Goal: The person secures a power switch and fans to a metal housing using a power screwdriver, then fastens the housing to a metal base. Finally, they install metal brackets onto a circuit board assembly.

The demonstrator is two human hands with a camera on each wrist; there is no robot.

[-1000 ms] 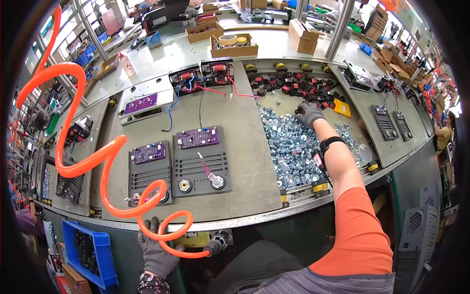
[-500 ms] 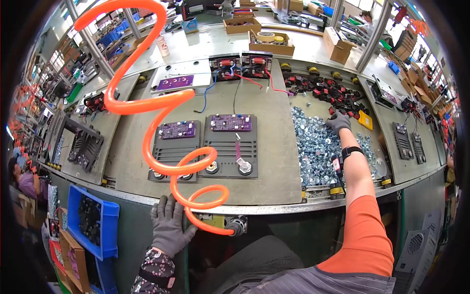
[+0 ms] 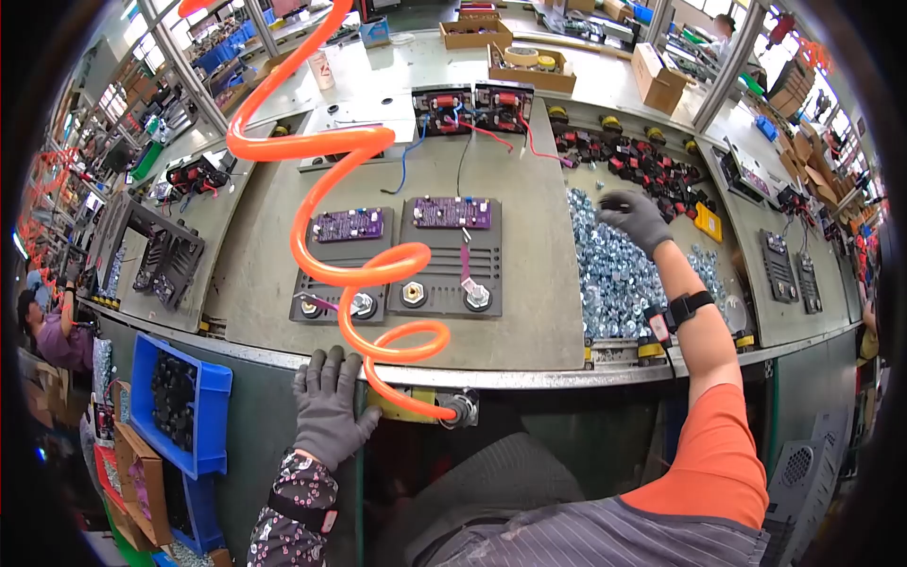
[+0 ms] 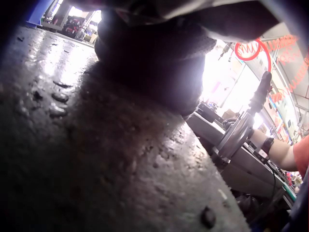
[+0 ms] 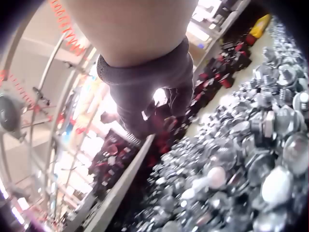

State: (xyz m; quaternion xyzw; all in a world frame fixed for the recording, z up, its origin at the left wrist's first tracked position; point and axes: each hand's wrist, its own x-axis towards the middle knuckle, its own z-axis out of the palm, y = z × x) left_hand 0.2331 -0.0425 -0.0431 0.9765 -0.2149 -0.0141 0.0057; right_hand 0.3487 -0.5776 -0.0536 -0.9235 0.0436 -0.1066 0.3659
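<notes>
My gloved right hand (image 3: 637, 219) hovers over the left upper part of a pile of shiny metal screws (image 3: 609, 274), fingers curled. In the right wrist view a small ridged piece, like a screw thread (image 5: 133, 137), shows at the fingertips; the rest of the grip is hidden by the glove. My gloved left hand (image 3: 331, 404) rests with fingers spread against the bench's front edge (image 3: 529, 379). Ahead of it lie two dark slotted plates, left (image 3: 326, 257) and right (image 3: 453, 253), each bearing a purple circuit board and metal nuts.
An orange coiled hose (image 3: 326, 203) hangs across the left plate, ending at a coupling (image 3: 461, 409) below the bench edge. Black and red parts (image 3: 652, 170) and a yellow piece (image 3: 708, 223) lie behind the screws. Modules with red and blue wires (image 3: 472, 109) stand at the back.
My right hand has lifted off the far side of the screw pile and moved left. The left hand has come to rest spread at the bench edge; the head view has shifted.
</notes>
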